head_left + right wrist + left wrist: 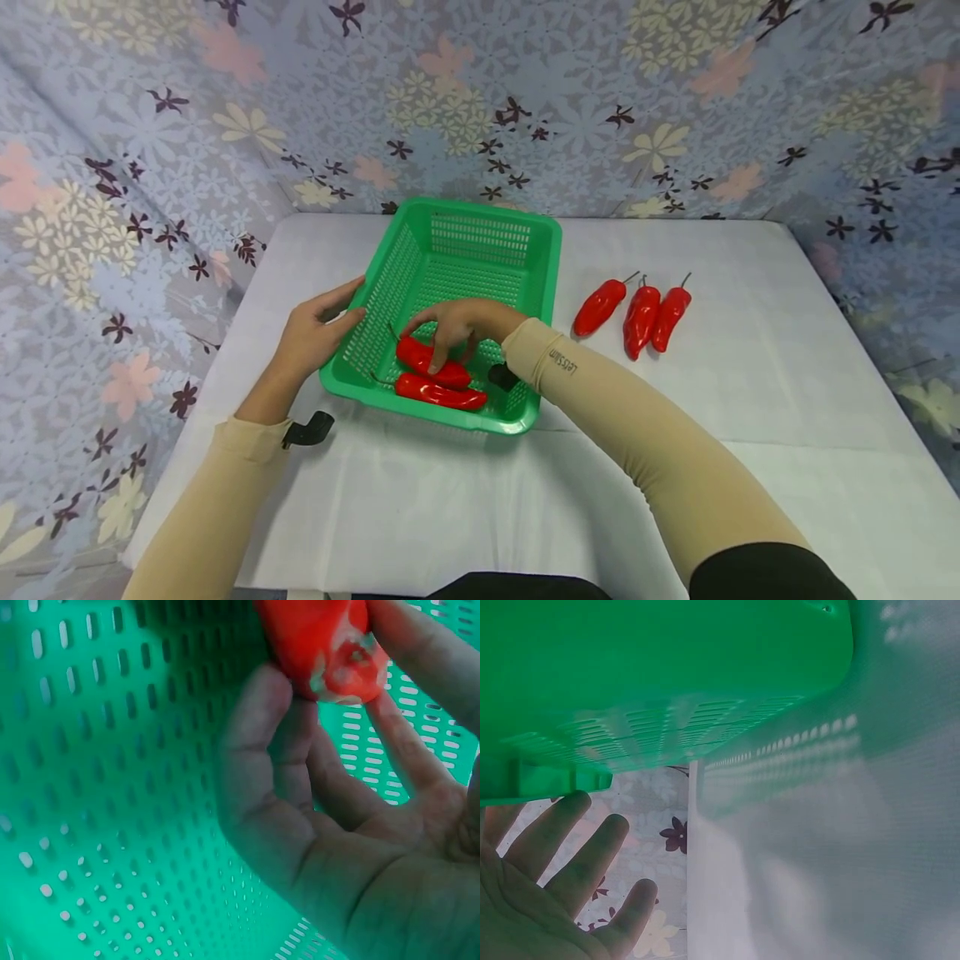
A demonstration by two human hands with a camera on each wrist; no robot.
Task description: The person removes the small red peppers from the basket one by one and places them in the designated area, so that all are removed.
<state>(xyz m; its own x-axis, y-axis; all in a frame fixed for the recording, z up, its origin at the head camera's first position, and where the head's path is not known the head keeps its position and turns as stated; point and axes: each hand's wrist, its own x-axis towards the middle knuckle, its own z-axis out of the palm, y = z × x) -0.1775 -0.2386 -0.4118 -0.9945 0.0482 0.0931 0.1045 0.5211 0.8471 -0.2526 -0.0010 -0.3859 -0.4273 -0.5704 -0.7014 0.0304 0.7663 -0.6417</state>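
Inside the green plastic basket (480, 208), two red peppers lie near its front wall. My right hand (459, 323) reaches in from the right and holds the rear red pepper (416, 357); in the right wrist view my fingers (259, 750) curl round its rounded end. Just in front of it lies the second red pepper (438, 392), untouched. My left hand (318, 333) rests against the basket's left side near the rim. In the left wrist view its fingers (592, 862) are spread and fairly straight, with some fingertips at the rim's underside.
On the table right of the basket lie three more red peppers: a left one (600, 308), a middle one (641, 321) and a right one (671, 317). The white-covered table (750, 400) is bordered by flower-patterned cloth (525, 108) at the back and sides.
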